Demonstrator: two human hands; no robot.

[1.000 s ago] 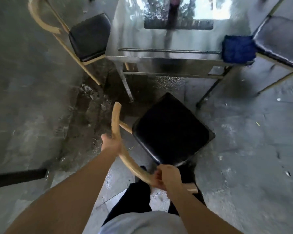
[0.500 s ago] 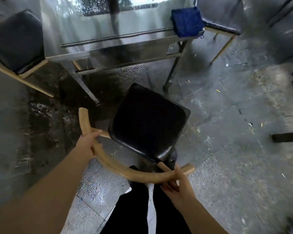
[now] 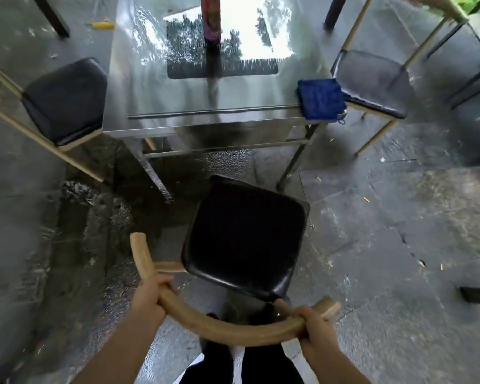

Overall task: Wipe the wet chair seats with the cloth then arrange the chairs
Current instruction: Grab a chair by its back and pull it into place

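Chair (image 3: 245,236): stands skewed just short of the tabletop (image 3: 178,106). Left hand (image 3: 150,297) and right hand (image 3: 315,325) both grip its curved backrest (image 3: 233,332). Cloth (image 3: 320,98): on tabletop corner. Advice: square the seat, then push in evenly, feet clearing the table legs.

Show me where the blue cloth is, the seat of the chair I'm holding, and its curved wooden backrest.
blue cloth (image 3: 320,98), head view, middle of the folded cloth.
chair seat (image 3: 245,235), head view, centre of the black cushion.
curved backrest (image 3: 233,331), head view, rail between both hands.
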